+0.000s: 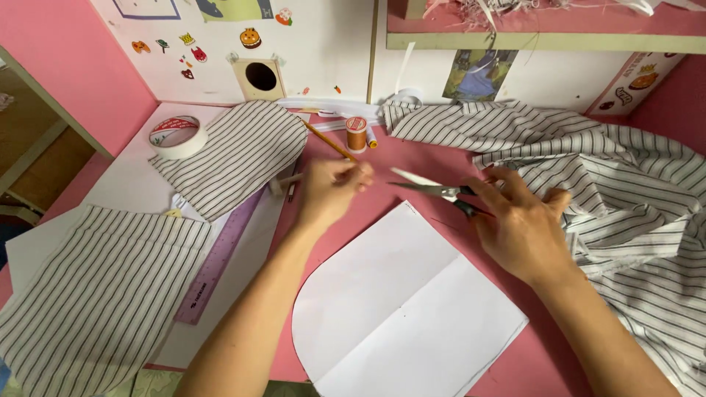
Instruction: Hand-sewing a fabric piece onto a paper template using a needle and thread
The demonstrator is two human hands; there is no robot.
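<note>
Head view, pink tabletop [412, 165]; R hand [518, 228] is closed around the black handles of the scissors [434, 190], blades parted a little and pointed left, held just above the table at the far edge of the white paper pattern [401, 309]; L hand [331, 191] is seen blurred just left of the blade tips, fingers pinched together; whether sth thin (thread?) is held betw. them cannot be told; scissors thus sit mid-scene, betw. the two hands, near the pattern's far corner; striped fabric heap [618, 191] lies to the right, partly under the R wrist; a cut striped piece [239, 158] lies far left, another striped piece [103, 294] near left; purple ruler [220, 257] lies betw. them; tape roll [178, 136] far left; orange thread spool [357, 134] and pencil [327, 140] far centre. Judged re: the cut in hand: whatever is pinched should be held taut and brought well into the blades, not at the tips, for a clean snip; L fingertips should be kept clear of the blade path, since they are v. close; one firm closure is preferable to nibbling; scissors should be kept off the pattern edge and the striped heap so neither is nicked; R wrist resting on fabric could drag it.
</note>
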